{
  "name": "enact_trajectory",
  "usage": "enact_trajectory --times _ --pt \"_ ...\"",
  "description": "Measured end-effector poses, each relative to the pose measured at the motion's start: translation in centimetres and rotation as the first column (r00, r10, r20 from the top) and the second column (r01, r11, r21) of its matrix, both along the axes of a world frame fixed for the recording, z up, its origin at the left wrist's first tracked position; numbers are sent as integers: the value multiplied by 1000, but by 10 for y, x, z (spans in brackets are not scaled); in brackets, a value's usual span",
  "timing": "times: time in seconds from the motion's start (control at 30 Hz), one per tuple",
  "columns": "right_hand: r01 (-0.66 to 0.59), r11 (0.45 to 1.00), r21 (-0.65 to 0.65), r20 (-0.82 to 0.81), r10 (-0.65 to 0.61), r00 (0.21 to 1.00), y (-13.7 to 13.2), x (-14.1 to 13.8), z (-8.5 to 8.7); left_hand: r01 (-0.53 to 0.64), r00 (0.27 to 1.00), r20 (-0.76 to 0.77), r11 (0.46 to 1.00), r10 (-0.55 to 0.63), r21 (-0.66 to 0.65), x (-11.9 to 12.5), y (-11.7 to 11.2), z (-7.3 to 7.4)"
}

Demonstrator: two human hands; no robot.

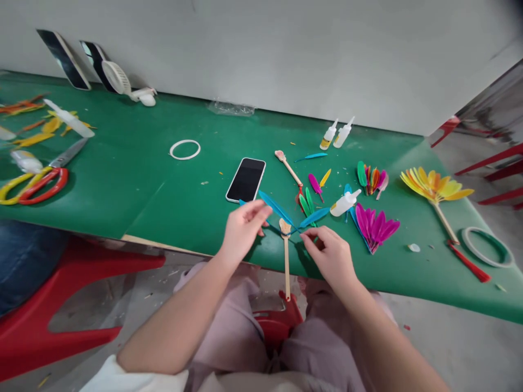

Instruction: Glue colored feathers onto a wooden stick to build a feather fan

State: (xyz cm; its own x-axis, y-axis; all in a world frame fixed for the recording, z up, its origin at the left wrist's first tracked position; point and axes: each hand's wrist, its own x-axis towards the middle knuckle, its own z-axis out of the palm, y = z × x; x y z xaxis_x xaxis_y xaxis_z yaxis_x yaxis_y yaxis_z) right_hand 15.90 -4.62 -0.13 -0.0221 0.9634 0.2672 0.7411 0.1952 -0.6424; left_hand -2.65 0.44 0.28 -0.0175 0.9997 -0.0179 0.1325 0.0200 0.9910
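My left hand (244, 226) is closed in a pinch on a blue feather, part of which shows behind the fingers. My right hand (330, 251) pinches the thin quill end of another blue feather (278, 209), its vane slanting up to the left. A further blue feather (314, 218) lies just above the right fingertips. Between the hands is a wooden fan handle (286, 261), its broad head on the table and its shaft jutting past the front edge. Blue quills cross over the head; whether they touch it I cannot tell.
A phone (245, 179), a second handle (289, 167), glue bottles (345, 202), magenta feathers (376, 226) and a yellow feather fan (437, 188) lie around. Scissors (44, 182) and a white ring (184, 149) are leftward; a tape roll (506, 258) is far right.
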Motion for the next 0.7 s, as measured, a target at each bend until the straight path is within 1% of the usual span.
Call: enact_trajectory --times 0.03,0.07,0.1,0.2,0.3,0.4,0.5,0.7 --pt "-17 1000 -7 18 17 1000 2 -1 0 -75 997 -9 996 75 44 -5 8 2" --pt "-30 999 -17 34 31 999 5 -2 -1 -114 993 -32 989 118 94 -11 16 3" --pt "-41 999 -30 45 42 998 8 -2 -2 -114 989 -75 985 125 133 -15 23 4" --pt "-43 996 -76 55 47 997 15 -6 -4 -38 960 -265 982 87 188 -24 36 5" --pt "-24 994 -108 74 32 997 19 -12 -7 33 925 -377 981 43 194 -28 42 2" --pt "-24 991 -130 118 39 992 21 -18 -10 69 902 -431 979 20 191 -32 46 -2" --pt "-43 988 -147 142 64 988 22 -19 -12 63 887 -461 979 34 193 -35 49 -6" --pt "-62 991 -119 53 68 996 21 -13 -12 56 901 -434 986 19 158 -38 52 -11"
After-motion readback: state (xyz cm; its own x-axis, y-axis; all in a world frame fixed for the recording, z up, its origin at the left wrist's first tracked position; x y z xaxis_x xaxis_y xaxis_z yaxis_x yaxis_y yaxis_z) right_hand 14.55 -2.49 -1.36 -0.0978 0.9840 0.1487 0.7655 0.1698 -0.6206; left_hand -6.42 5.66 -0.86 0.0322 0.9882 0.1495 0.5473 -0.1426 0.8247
